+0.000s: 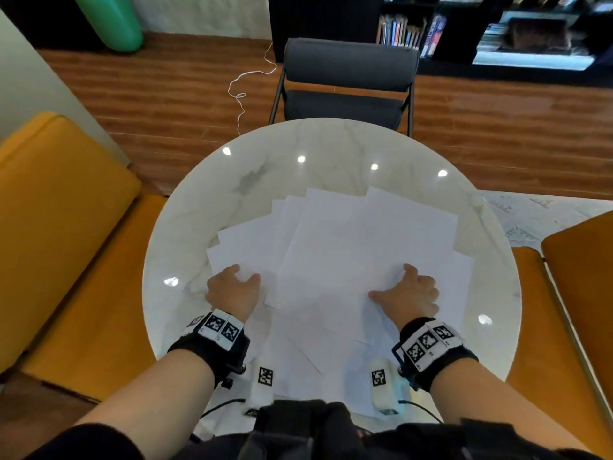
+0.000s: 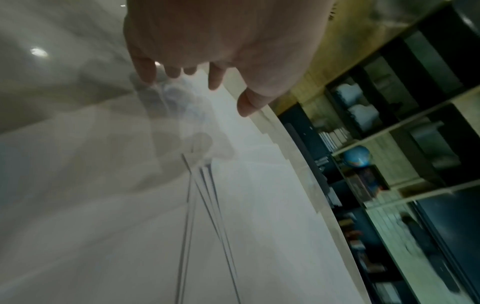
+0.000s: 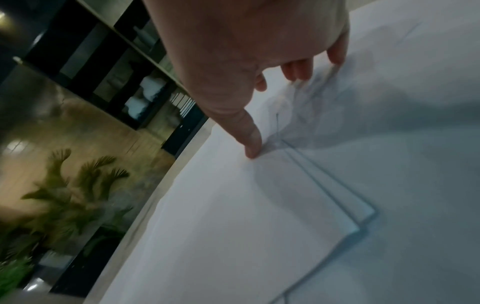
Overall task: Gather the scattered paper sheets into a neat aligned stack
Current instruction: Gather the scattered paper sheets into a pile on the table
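The left hand (image 1: 233,291) lies palm-down on the left part of the paper sheets (image 1: 335,270), fingers bent so that the tips press the top sheet; in the left wrist view the fingertips (image 2: 146,69) touch the paper and the thumb hangs just above it, though blur hides whether any edge is nipped between them. The right hand (image 1: 407,294) lies on the right part of the spread, thumb stretched out toward the middle and fingers bent down onto the paper; the right wrist view shows the thumb tip pressed flat on a sheet and the fingers (image 3: 298,70) touching a slightly lifted edge — whether they pinch it I cannot tell. Each wrist carries a black band with black-and-white marker squares, two bands in all. The sheets are white, fanned and overlapping at different angles on the round marble counter (image 1: 185,234), filling its near half; their near edges are hidden behind the forearms and the dark clothing at the bottom of the head view, and white on white makes a count unsure — at least eight corners show. Beyond the counter stands one dark chair (image 1: 348,84), with an orange seat (image 1: 63,227) at the left and another (image 1: 577,277) cut off at the right.
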Demonstrator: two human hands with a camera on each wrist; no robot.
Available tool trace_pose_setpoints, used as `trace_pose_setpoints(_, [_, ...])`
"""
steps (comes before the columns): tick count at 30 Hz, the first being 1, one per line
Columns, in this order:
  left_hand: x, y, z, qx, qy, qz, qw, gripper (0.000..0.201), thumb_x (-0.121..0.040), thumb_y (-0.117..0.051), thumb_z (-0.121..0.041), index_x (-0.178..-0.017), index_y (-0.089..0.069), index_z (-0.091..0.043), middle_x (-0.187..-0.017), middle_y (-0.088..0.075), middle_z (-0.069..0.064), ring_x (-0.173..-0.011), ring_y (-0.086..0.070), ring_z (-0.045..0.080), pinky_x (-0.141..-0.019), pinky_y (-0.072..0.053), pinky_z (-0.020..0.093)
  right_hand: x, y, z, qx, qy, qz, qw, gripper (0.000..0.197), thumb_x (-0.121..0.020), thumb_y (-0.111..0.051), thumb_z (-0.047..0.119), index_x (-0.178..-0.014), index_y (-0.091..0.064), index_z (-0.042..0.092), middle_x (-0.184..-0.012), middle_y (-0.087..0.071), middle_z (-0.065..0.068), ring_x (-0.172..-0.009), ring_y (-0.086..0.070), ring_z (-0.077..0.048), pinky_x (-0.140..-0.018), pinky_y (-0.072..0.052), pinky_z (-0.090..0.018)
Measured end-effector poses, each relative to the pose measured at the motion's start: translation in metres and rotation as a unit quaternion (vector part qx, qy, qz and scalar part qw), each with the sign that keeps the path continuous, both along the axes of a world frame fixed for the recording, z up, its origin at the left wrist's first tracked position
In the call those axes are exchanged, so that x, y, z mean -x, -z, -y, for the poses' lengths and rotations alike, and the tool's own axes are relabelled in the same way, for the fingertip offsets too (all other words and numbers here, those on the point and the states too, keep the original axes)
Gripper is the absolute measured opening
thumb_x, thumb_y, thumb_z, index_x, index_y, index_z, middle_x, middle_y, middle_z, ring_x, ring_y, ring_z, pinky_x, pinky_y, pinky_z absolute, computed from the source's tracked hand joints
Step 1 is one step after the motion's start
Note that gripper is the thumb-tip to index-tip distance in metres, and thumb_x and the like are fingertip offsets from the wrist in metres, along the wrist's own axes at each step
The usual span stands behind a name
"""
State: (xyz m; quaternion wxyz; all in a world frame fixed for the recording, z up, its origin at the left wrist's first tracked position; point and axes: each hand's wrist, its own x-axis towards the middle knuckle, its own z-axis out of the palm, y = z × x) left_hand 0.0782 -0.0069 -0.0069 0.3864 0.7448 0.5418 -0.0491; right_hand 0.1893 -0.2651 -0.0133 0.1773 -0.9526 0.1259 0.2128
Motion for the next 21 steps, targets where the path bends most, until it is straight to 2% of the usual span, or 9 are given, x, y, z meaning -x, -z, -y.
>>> trace_pose_setpoints(3, [0.015, 0.001, -0.019, 0.022, -0.062, -0.031, 0.997, 0.068, -0.082, -0.058, -0.038, -0.144, -0.039, -0.016, -0.146, -0.039, 0.017, -0.129, -0.044, 0.039, -0.106, -0.039, 0.045, -0.004, 0.001, 0.001, 0.008, 0.029, -0.015, 0.999, 0.094, -0.067, -0.077, 0.044, -0.145, -0.027, 0.022, -0.147, -0.028, -0.014, -0.133, -0.029, -0.038, -0.107, -0.029, -0.052])
trace_pose_setpoints(8, [0.005, -0.001, -0.031, 0.175, -0.042, 0.069, 0.981, 0.076, -0.084, -0.058, -0.035, -0.148, -0.027, -0.010, -0.149, -0.041, 0.009, -0.133, -0.043, 0.030, -0.111, -0.036, 0.041, -0.001, 0.003, -0.021, -0.009, -0.109, 0.002, 0.994, 0.078, -0.076, -0.068, 0.024, -0.146, -0.032, 0.026, -0.147, -0.032, -0.007, -0.132, -0.032, -0.032, -0.105, -0.033, -0.046])
trace_pose_setpoints(11, [-0.004, 0.000, -0.035, 0.228, -0.001, 0.089, 0.970, 0.082, -0.067, -0.061, -0.045, -0.138, -0.043, -0.007, -0.121, -0.060, 0.014, -0.113, -0.057, 0.030, -0.095, -0.049, 0.039, 0.010, 0.003, -0.035, -0.029, -0.191, 0.013, 0.981, 0.071, -0.079, -0.062, 0.016, -0.144, -0.036, 0.028, -0.145, -0.035, -0.004, -0.131, -0.033, -0.029, -0.105, -0.034, -0.043])
trace_pose_setpoints(12, [-0.006, 0.002, -0.037, 0.230, 0.013, 0.093, 0.969, 0.072, -0.068, -0.062, -0.044, -0.129, -0.050, -0.007, -0.116, -0.061, 0.015, -0.111, -0.058, 0.032, -0.097, -0.048, 0.040, 0.013, 0.003, -0.037, -0.032, -0.216, 0.017, 0.976, 0.070, -0.080, -0.062, 0.015, -0.144, -0.037, 0.028, -0.146, -0.036, -0.004, -0.131, -0.034, -0.028, -0.105, -0.034, -0.042])
trace_pose_setpoints(13, [-0.006, 0.002, -0.038, 0.220, 0.024, 0.093, 0.971, 0.053, -0.071, -0.062, -0.041, -0.114, -0.057, -0.012, -0.110, -0.062, 0.011, -0.109, -0.059, 0.031, -0.100, -0.046, 0.040, 0.016, 0.003, -0.037, -0.038, -0.226, 0.021, 0.973, 0.069, -0.080, -0.063, 0.016, -0.144, -0.038, 0.027, -0.146, -0.037, -0.004, -0.131, -0.034, -0.028, -0.105, -0.033, -0.042])
trace_pose_setpoints(14, [-0.005, 0.003, -0.039, 0.200, 0.029, 0.096, 0.975, 0.033, -0.072, -0.060, -0.040, -0.097, -0.058, -0.017, -0.102, -0.062, 0.008, -0.106, -0.060, 0.030, -0.100, -0.045, 0.040, 0.018, 0.002, -0.035, -0.049, -0.215, 0.028, 0.975, 0.068, -0.081, -0.065, 0.019, -0.144, -0.039, 0.026, -0.146, -0.038, -0.004, -0.132, -0.035, -0.029, -0.106, -0.033, -0.043])
trace_pose_setpoints(16, [-0.002, 0.010, -0.044, 0.164, 0.035, 0.097, 0.981, 0.026, -0.067, -0.055, -0.040, -0.081, -0.054, -0.018, -0.094, -0.062, 0.009, -0.097, -0.061, 0.032, -0.093, -0.048, 0.042, 0.018, 0.001, -0.025, -0.060, -0.129, 0.051, 0.989, 0.067, -0.081, -0.067, 0.027, -0.143, -0.040, 0.025, -0.146, -0.039, -0.007, -0.132, -0.035, -0.031, -0.107, -0.033, -0.046])
trace_pose_setpoints(19, [0.001, 0.022, -0.050, 0.168, 0.037, 0.091, 0.981, 0.024, -0.062, -0.053, -0.038, -0.072, -0.051, -0.017, -0.078, -0.058, 0.007, -0.078, -0.055, 0.028, -0.074, -0.046, 0.038, 0.013, -0.001, -0.002, -0.033, 0.005, 0.055, 0.998, 0.069, -0.080, -0.069, 0.034, -0.142, -0.040, 0.022, -0.145, -0.039, -0.013, -0.131, -0.037, -0.036, -0.106, -0.034, -0.049])
trace_pose_setpoints(21, [-0.001, 0.031, -0.052, 0.195, 0.042, 0.078, 0.977, 0.033, -0.060, -0.057, -0.042, -0.078, -0.055, -0.015, -0.080, -0.061, 0.010, -0.081, -0.060, 0.030, -0.079, -0.050, 0.042, 0.012, -0.001, 0.007, -0.021, 0.024, 0.037, 0.999, 0.074, -0.077, -0.071, 0.038, -0.142, -0.038, 0.020, -0.141, -0.040, -0.015, -0.130, -0.038, -0.036, -0.105, -0.036, -0.050])
